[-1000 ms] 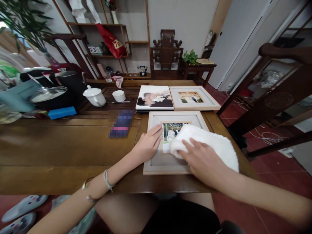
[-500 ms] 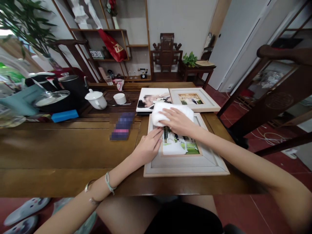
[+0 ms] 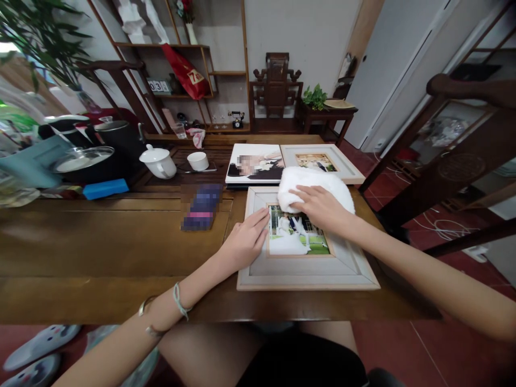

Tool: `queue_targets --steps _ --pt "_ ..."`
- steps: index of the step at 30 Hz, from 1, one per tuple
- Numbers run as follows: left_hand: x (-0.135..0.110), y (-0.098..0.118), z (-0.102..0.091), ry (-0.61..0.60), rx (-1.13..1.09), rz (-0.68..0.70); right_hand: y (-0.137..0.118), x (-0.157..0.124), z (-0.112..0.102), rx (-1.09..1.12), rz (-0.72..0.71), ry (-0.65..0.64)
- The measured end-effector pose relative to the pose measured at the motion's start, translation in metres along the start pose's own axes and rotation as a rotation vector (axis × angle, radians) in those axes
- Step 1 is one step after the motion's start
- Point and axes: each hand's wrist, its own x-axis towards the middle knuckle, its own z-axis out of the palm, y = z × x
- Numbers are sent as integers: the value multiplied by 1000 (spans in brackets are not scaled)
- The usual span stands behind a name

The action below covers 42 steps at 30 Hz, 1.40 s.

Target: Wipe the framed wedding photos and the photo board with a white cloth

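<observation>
A pale picture frame (image 3: pixel 306 273) with a photo inside lies flat on the wooden table in front of me. My left hand (image 3: pixel 246 241) rests on its left side, fingers stretched out and holding nothing. A folded white towel (image 3: pixel 298 185) is under my right hand (image 3: pixel 322 208), whose fingers grip its near edge. This towel covers the upper right of the frame and part of the photo's top. Behind it lie a second pale frame (image 3: pixel 349 171) and a white-bordered photo panel (image 3: pixel 237 153), side by side.
A dark blue, blurred item (image 3: pixel 201 208) lies left of the frame. Farther left are a white lidded cup (image 3: pixel 158 163), a small white bowl (image 3: pixel 198 161), a blue box (image 3: pixel 105 188) and a black pan (image 3: pixel 86 166). A dark chair (image 3: pixel 451 156) stands close on the right.
My right hand has slid to the right with the towel, from the frame's upper left to its upper right, uncovering more of the photo. My left hand stays in place.
</observation>
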Motion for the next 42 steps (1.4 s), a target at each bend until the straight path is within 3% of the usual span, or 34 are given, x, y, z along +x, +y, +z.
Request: queue_targets --steps 5,8,11,16,19,23,27,32,37,42 --pt "-1 1 -1 0 -4 0 25 -34 0 -30 80 -61" --pt "-1 1 -1 -6 -3 -7 24 -46 -4 -27 66 -93" --pt "1 -2 -2 2 -16 0 1 -57 -19 54 14 -128" --pt "5 -8 0 64 -51 56 -50 -81 -61 328 -80 -158" --pt "7 -9 1 85 -66 74 -56 -82 -71 391 -101 -154" --pt "6 -8 -1 89 -94 79 -30 -65 -48 299 -41 -124" --pt "4 -8 -3 100 -135 84 -2 -49 -12 188 -1 0" --pt "6 -9 -2 149 -190 93 4 -50 9 171 -7 112" --pt "6 -8 0 193 -181 112 -5 -57 7 195 -25 129" --pt "6 -9 5 200 -143 122 -38 -65 -25 290 -138 25"
